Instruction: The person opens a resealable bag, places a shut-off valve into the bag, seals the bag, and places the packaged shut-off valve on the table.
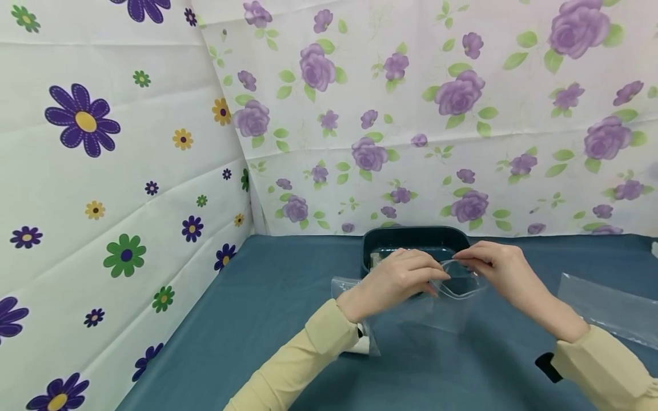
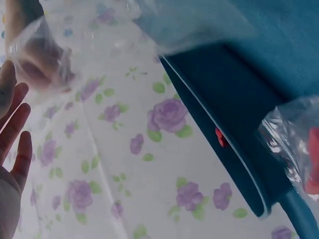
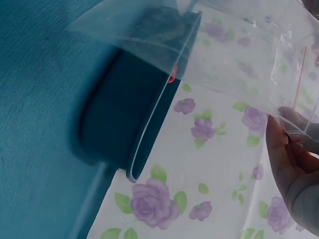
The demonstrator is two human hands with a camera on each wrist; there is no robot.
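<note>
A clear zip-lock bag [image 1: 460, 291] hangs above the table between both hands, its mouth spread apart. My left hand [image 1: 403, 277] holds the left side of the mouth, the other fingers extended; the left wrist view shows those fingers [image 2: 17, 124] spread. My right hand [image 1: 496, 265] pinches the opposite edge between thumb and fingers, near the red zip line seen in the right wrist view. Behind the bag stands a dark tray [image 1: 377, 235] with a small red item [image 2: 221, 138] inside. No contents can be made out in the held bag.
Beneath my left forearm lies another clear bag [image 1: 375, 342] with something white; a bag with red contents [image 2: 313, 164] shows in the left wrist view. A flat clear bag [image 1: 606, 305] lies at the right. Flowered cloth [image 1: 334, 142] hangs behind the table.
</note>
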